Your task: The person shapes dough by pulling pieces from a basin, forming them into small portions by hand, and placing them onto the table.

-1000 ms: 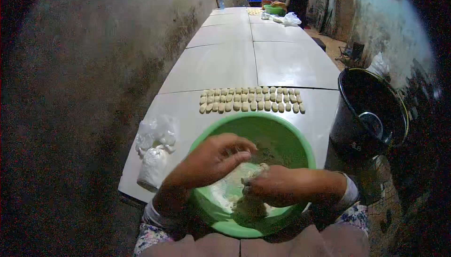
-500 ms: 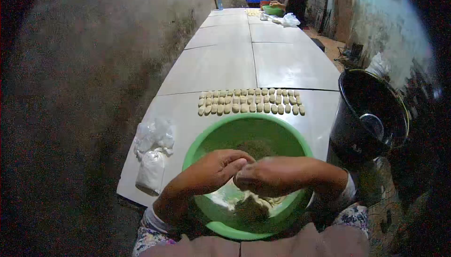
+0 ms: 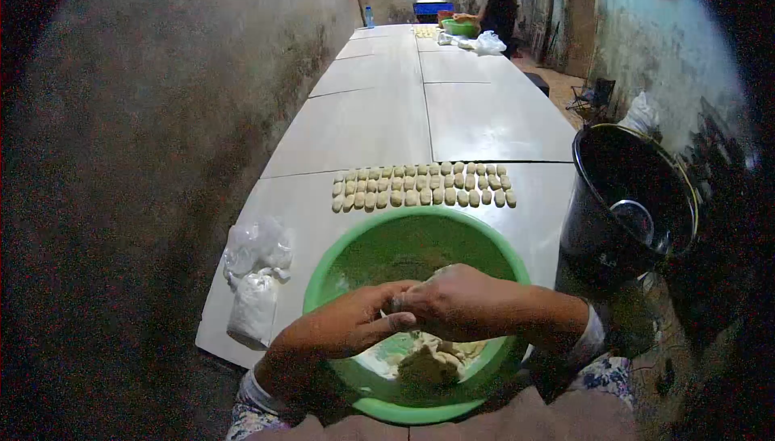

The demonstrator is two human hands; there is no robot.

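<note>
Pale dough (image 3: 432, 363) in green basin (image 3: 412, 239), beneath left grip (image 3: 363, 317) and right grip (image 3: 452, 304), seemingly touching, their pinch hard to tell.

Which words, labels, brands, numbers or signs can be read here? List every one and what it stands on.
No text can be read anywhere in this view.
Black bucket: a faint pale mark low on its side, too blurred to read.
Bottle at the far end: too small to tell any label.
White bag: no lettering I can make out.
Green basin: none visible.
</note>
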